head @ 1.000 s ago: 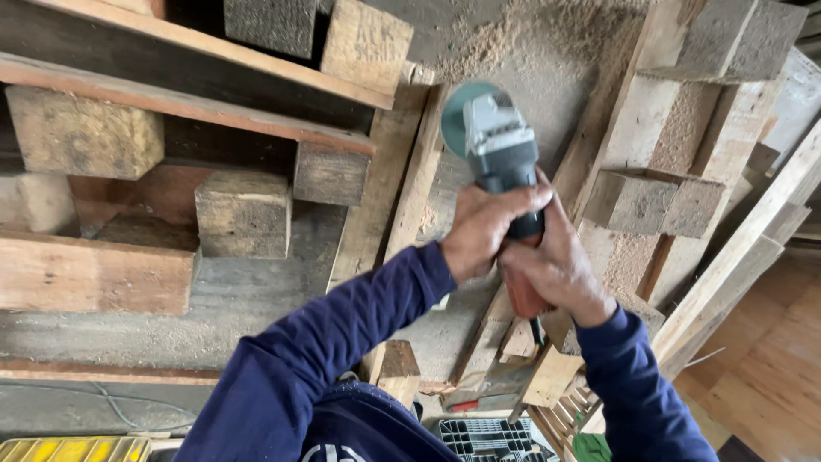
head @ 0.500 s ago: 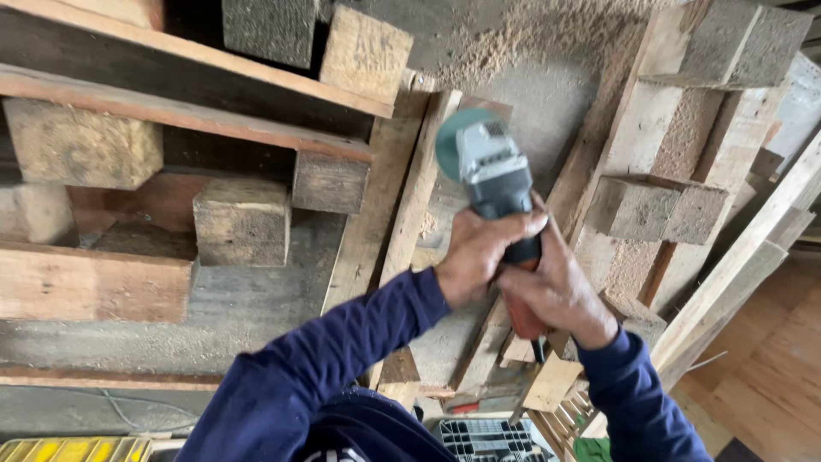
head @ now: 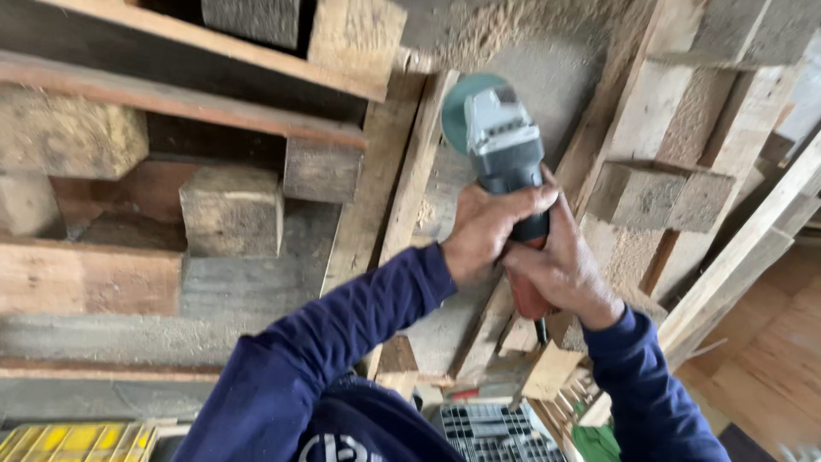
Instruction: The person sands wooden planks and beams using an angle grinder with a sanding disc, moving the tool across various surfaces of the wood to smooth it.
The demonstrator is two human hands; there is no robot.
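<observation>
- Grip: left hand (head: 487,227) is wrapped tight around the dark neck of the angle grinder (head: 505,162); right hand (head: 560,269) is clamped on the red rear handle just behind it. The two hands touch, and both are pressed closed on the tool.
- Position of tool: the grinder's grey head and green disc guard (head: 462,107) lie ahead of both hands, up-frame, with the power cord (head: 540,329) trailing down from the rear handle.
- Axis: the tool body runs from lower right to upper left; the left hand is the nearer to the disc.
- Adjacent edges: the disc sits just beside the narrow upright plank (head: 410,171), over a dusty grey surface; contact cannot be confirmed.
- Room: pallet blocks (head: 231,210) stand well apart to the left; a stacked pallet (head: 676,128) stands near on the right, and leaning boards (head: 744,257) further right.
</observation>
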